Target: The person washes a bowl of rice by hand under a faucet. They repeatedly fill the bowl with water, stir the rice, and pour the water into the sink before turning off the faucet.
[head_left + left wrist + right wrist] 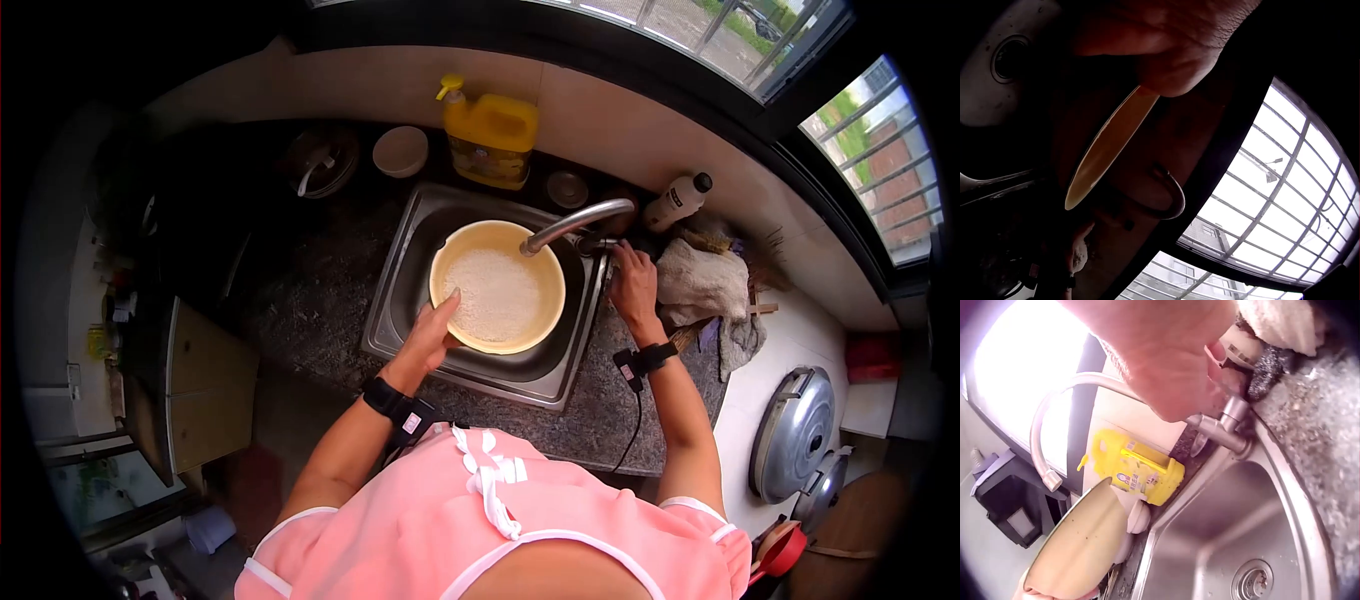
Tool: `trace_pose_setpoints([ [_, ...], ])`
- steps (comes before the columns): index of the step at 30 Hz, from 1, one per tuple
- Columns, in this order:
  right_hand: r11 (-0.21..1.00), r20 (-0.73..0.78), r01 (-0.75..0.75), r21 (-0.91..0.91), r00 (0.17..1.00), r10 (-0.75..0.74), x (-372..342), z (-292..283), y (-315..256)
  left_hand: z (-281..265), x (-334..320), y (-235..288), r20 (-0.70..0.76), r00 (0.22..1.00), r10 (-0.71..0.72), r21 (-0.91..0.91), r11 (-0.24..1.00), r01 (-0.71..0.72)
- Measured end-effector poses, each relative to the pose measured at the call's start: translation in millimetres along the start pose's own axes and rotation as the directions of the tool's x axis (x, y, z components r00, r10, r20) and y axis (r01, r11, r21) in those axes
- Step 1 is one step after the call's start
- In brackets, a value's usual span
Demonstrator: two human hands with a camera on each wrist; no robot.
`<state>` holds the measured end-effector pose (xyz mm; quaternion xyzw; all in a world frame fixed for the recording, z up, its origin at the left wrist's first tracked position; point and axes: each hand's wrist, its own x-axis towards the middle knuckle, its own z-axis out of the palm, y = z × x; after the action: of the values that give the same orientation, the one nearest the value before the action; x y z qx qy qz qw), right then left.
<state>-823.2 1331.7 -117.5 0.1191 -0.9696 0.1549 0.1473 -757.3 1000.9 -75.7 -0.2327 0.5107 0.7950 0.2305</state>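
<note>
A pale yellow basin (553,290) with white, rice-like grains in it is held over the steel sink (378,330). My left hand (428,335) grips its near left rim, thumb over the edge and fingers underneath. In the right wrist view the basin's outer wall (1079,537) is tilted, well above the drain. A curved metal faucet (585,222) arches over the basin, its spout above the far part of the rim. At the faucet's base, my right hand (634,285) holds the handle, its fingertips partly hidden behind it.
Behind the sink stand a yellow jug (492,130), a white bowl (400,152) and a small glass dish (567,189). A white bottle (679,202) and crumpled cloths (700,283) lie to the right. Farther right are metal lids (797,435). Dark speckled countertop (310,290) surrounds the sink.
</note>
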Motion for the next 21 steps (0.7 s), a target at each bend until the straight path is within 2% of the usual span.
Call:
trace_pose_setpoints([
  [1, 0.992, -0.066, 0.04, -0.117, 0.997, -0.048, 6.2, -3.5, -2.5, -1.1, 3.3, -2.4, -0.001, 1.0, -0.001, 0.002, 1.0, 0.001],
  [2, 0.986, -0.051, 0.045, -0.162, 0.997, -0.054, 7.5, 5.0, 6.4, -0.2, 6.0, -4.1, 0.0, 1.0, -0.002, 0.003, 1.0, 0.002],
  [4, 0.985, 0.147, -0.039, -0.17, 0.987, 0.064, 7.5, 19.9, 20.2, 3.9, 3.4, -1.8, -0.005, 1.0, 0.0, -0.021, 1.0, 0.0],
  [7, 0.98, 0.157, -0.034, -0.196, 0.985, 0.065, 3.4, 33.4, 27.0, 1.6, 1.9, -4.0, 0.009, 1.0, 0.013, -0.029, 0.999, -0.013],
  [10, 0.975, 0.102, -0.033, -0.219, 0.993, 0.057, 0.2, 31.0, 20.4, 0.6, 4.5, -3.7, 0.014, 1.0, 0.022, -0.012, 1.0, -0.022],
  [13, 0.951, -0.037, -0.046, -0.305, 0.999, 0.036, 5.1, 16.7, 10.3, -0.2, 4.7, -4.5, 0.014, 1.0, 0.021, 0.006, 1.0, -0.021],
  [16, 0.927, 0.109, -0.027, -0.374, 0.991, 0.073, 5.4, 22.1, 26.6, 2.6, 4.5, -2.0, 0.023, 1.0, 0.004, 0.001, 1.0, -0.004],
  [17, 0.92, 0.115, -0.01, -0.392, 0.991, 0.06, 3.7, 23.5, 30.6, 3.2, 5.7, -2.6, 0.023, 1.0, -0.001, 0.006, 1.0, 0.001],
  [21, 0.962, 0.061, 0.014, -0.272, 0.998, 0.003, 1.4, 17.3, 24.3, 4.9, 7.9, -6.7, 0.035, 0.999, 0.007, 0.004, 1.0, -0.007],
])
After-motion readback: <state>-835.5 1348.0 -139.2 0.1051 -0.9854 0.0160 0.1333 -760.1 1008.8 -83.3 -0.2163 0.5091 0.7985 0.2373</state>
